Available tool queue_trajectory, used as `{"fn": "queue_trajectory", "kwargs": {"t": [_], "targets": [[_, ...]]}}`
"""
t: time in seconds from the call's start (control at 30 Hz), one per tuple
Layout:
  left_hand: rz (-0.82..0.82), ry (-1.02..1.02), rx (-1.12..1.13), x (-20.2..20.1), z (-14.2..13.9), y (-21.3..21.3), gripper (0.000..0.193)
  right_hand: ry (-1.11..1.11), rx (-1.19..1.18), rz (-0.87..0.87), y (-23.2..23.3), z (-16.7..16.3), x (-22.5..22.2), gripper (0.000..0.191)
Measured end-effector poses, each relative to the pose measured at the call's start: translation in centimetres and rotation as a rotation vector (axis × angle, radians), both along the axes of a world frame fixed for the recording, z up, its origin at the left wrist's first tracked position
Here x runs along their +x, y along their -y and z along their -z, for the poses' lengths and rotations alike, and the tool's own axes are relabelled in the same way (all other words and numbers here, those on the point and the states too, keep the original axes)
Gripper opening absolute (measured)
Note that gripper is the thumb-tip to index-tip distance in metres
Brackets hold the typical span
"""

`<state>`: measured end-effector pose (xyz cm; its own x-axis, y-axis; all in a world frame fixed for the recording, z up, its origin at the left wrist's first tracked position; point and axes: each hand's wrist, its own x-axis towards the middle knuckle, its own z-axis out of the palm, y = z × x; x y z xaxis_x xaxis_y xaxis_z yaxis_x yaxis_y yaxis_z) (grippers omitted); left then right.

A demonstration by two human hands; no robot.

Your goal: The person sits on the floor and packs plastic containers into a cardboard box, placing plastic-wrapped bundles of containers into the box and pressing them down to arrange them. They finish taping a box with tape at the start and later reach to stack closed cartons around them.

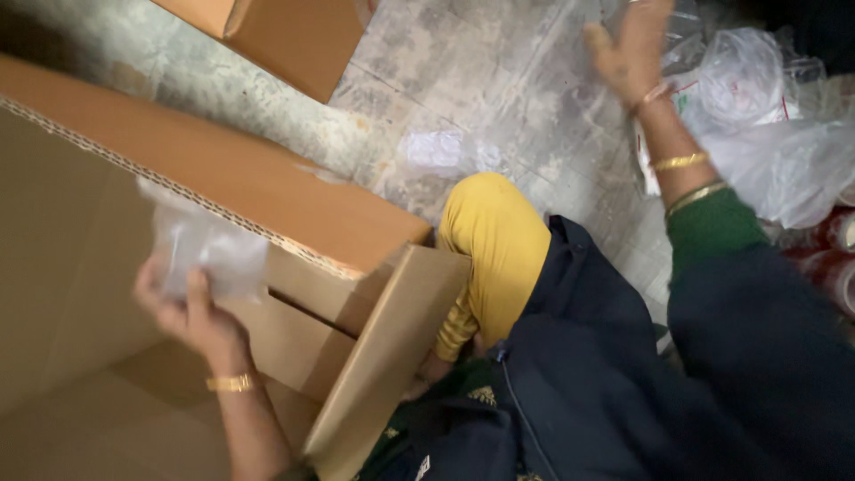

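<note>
My left hand (191, 312) holds a small clear plastic bag (207, 249) over the inside of a large open cardboard box (80, 267). My right hand (631, 44) reaches out at the upper right, fingers apart, nothing in it, close to a heap of clear plastic bags (766, 116) on the floor. Gold bangles sit on both wrists. My knee in yellow cloth (494, 236) lies between the box and the heap.
A second cardboard box (285, 36) stands at the top of the view. A loose clear bag (441, 151) lies on the worn concrete floor (499, 80). Red and white round items (833, 258) show at the right edge.
</note>
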<state>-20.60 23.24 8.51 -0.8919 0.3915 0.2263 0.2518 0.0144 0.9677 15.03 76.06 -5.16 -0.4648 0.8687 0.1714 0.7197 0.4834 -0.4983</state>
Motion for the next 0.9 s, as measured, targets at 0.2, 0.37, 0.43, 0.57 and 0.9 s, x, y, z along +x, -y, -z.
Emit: {"fn": "queue_trajectory", "kwargs": {"t": [0.2,0.37,0.43,0.57,0.9], "targets": [[0.089,0.424,-0.517,-6.2,11.3,-6.1,0.040,0.510,-0.112,0.215,-5.8,4.1,3.0,0.123],[0.139,0.425,-0.652,-4.2,14.5,-11.2,0.039,0.361,-0.230,0.167,-4.4,3.9,2.1,0.142],[0.127,0.391,-0.650,-4.2,14.6,-12.0,0.039,0.338,-0.081,0.029,-3.2,3.8,1.2,0.140],[0.112,0.247,-0.547,-3.9,12.9,-11.6,0.040,0.311,-0.156,-0.090,2.0,4.2,-1.6,0.074],[0.575,-0.727,0.063,10.9,-9.9,-8.9,0.053,-0.948,0.147,-0.669,21.0,-11.1,-3.4,0.051]]}}
